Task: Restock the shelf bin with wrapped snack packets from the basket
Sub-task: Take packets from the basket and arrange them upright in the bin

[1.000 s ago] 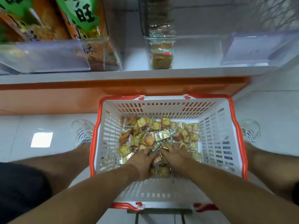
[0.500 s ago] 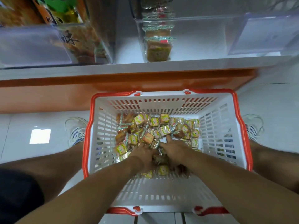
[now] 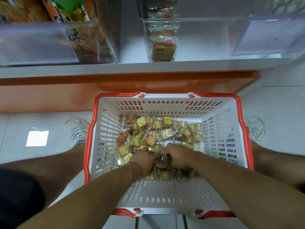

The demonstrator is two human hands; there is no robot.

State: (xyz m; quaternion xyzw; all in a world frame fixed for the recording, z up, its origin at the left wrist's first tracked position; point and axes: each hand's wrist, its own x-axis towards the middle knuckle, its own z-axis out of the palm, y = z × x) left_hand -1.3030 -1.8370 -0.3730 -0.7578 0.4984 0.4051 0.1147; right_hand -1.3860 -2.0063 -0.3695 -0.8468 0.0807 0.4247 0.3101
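A white basket with an orange rim (image 3: 105,129) stands on the floor between my feet. Its bottom holds a heap of small wrapped snack packets (image 3: 158,131), yellow and orange. My left hand (image 3: 144,157) and my right hand (image 3: 179,155) are both down in the heap near its front, fingers curled toward each other around a clump of packets. Above on the white shelf sits a clear shelf bin (image 3: 206,38) with a short stack of the same packets (image 3: 163,47) at its left end.
A second clear bin (image 3: 92,42) at the left holds large orange and green snack bags. Clear label holders hang on both bins' fronts. The shelf's orange base (image 3: 115,90) runs behind the basket. My shoes (image 3: 77,131) flank the basket on the white tiled floor.
Both hands have drawn together and curled around packets in the heap. The view has tilted slightly, so the basket sits a little lower and to the right.
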